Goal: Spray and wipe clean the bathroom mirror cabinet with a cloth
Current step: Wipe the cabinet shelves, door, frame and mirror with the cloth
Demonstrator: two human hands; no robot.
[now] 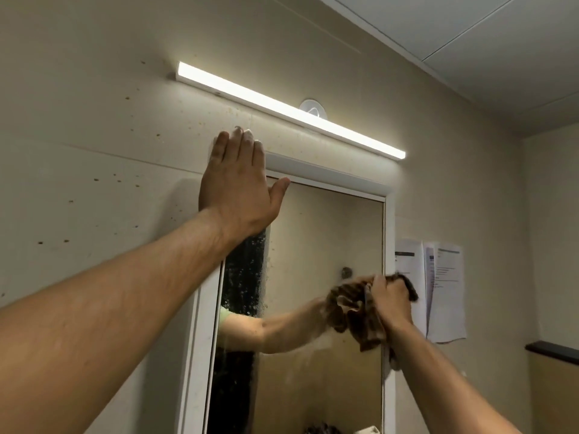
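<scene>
The white-framed mirror cabinet [326,173] hangs on the beige wall, its glass [322,239] streaked and wet with droplets on the left side. My left hand [238,183] lies flat with fingers spread over the cabinet's upper left corner, holding nothing. My right hand [390,297] grips a crumpled brown cloth [351,308] and presses it against the glass near the right edge, about halfway up the visible mirror. The mirror reflects my arm and the cloth. No spray bottle is in view.
A lit white strip light [291,109] runs across the wall just above the cabinet. Two paper notices [445,289] hang on the wall right of the cabinet. A dark ledge [551,350] juts out at the far right. Brown specks dot the wall on the left.
</scene>
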